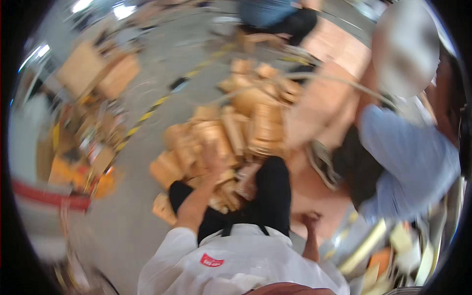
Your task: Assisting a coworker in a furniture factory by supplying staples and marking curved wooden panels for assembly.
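Left hand [211, 160] fingers look extended over tan bundles [263, 123], blur hides any grip; pile spreads forward and right from them, a nearby long piece roughly fore-aft. Right hand [310, 217] is farther off, beside right thigh [274, 189], loosely curled, can't tell if holding. Grey floor [128, 221], pinkish-brown sheets [307, 184] right, blue-shirted co-worker [408, 162] beyond.

A co-worker [408, 157] in a light blue shirt occupies the right, with a jumble of yellow and orange pieces [400, 238] at near right. Yellow-and-black striped tape [146, 115] runs along the gray floor [128, 216], left of which stand cardboard boxes [81, 69] and, nearer, a red bar [54, 197]. Another person [268, 14] appears far off.
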The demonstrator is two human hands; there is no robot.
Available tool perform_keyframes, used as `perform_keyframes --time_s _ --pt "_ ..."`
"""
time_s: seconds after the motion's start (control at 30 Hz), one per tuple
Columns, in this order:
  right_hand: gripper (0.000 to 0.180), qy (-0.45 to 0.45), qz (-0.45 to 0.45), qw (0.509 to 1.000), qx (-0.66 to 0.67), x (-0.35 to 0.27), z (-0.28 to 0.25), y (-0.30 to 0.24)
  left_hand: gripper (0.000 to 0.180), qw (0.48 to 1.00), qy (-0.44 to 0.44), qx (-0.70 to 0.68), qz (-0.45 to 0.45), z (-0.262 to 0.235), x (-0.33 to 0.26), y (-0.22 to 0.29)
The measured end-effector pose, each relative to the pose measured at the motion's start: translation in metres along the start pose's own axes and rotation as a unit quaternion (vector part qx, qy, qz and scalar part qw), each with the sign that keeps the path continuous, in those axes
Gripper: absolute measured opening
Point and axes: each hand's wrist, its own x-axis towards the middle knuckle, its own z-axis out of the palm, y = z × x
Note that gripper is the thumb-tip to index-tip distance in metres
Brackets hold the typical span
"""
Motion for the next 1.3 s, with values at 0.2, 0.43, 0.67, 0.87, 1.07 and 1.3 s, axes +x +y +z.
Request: perform_keyframes --time_s 0.2,0.43,0.67,0.87,1.07,1.3 --pt "0.055 0.215 0.320 0.860 0.334 0.008 -0.053 -0.052 0.091 0.989 -0.130 0.061 -0.040 -0.024 0.009 0.037" --pt "0.085 0.147 0.353 0.902 -0.199 0.016 -0.065 -0.153 0.092 0.985 -0.128 0.102 -0.053 -0.041 0.005 0.023" --pt "0.081 0.128 0.382 0.907 -0.127 0.014 -0.078 -0.170 0.096 0.977 -0.162 0.132 -0.031 -0.052 0.006 0.022" --pt "0.078 0.133 0.391 0.903 -0.118 0.017 -0.078 -0.163 0.095 0.979 -0.146 0.143 -0.021 -0.051 0.009 0.029" --pt "0.078 0.151 0.381 0.907 -0.099 0.019 -0.081 -0.168 0.102 0.978 -0.149 0.149 -0.005 -0.035 0.011 0.004" --pt "0.079 0.135 0.391 0.906 -0.092 0.016 -0.076 -0.165 0.106 0.971 -0.162 0.177 -0.017 -0.035 0.015 0.007"
